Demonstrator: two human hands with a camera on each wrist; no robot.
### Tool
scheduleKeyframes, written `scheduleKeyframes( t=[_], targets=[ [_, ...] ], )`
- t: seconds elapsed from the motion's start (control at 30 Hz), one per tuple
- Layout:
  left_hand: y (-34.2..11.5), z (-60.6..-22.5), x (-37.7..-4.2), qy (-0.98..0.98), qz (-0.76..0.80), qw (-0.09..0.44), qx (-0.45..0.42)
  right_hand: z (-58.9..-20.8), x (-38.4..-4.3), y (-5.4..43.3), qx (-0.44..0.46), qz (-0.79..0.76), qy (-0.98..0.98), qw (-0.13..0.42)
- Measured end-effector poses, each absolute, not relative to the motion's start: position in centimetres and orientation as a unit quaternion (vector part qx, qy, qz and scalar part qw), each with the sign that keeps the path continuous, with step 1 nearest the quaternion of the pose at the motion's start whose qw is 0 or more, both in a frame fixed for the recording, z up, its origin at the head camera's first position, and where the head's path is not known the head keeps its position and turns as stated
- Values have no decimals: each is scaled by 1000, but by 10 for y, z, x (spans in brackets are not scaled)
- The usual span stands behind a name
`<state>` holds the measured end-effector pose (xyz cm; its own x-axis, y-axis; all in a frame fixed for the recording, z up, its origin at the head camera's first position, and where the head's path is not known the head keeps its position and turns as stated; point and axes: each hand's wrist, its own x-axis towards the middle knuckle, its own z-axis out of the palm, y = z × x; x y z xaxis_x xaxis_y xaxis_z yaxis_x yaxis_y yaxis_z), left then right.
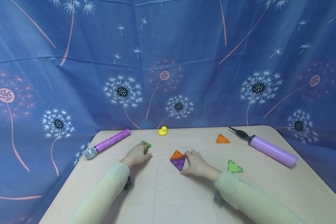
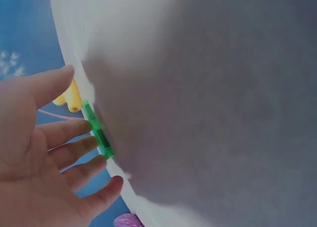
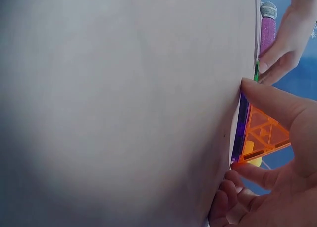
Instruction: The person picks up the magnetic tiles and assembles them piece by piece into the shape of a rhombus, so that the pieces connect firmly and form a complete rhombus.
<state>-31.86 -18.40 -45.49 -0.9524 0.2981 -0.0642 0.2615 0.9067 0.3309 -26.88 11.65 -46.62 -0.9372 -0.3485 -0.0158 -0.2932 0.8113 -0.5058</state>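
Observation:
My left hand touches a small green triangular magnetic tile with its fingertips; the fingers partly cover it. The left wrist view shows this tile edge-on under fairly straight fingers, the thumb held apart from it. A purple triangular magnetic tile lies on the table, joined along one edge to an orange triangular tile. In the right wrist view that orange tile rises from the purple tile. My right hand pinches the purple tile between thumb and index finger at its corners.
A yellow rubber duck sits at the table's back edge. A purple glitter microphone lies at left. Toward the right are another orange triangle, another green triangle and a lilac hand pump. Dandelion-patterned blue cloth hangs behind.

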Motion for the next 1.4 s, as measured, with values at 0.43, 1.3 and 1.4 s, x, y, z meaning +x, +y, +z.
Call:
scheduleKeyframes(
  t=[0.43,1.3,1.4],
  targets=[
    [-162,-454,-265,972,134,36,189,-465,-268,114,-163,-255,952,56],
    [-141,-447,-207,959,175,-18,223,-465,-270,116,-166,-247,953,53],
    [-146,-445,-218,960,205,-3,188,-464,-268,116,-167,-249,953,51]
  ],
)
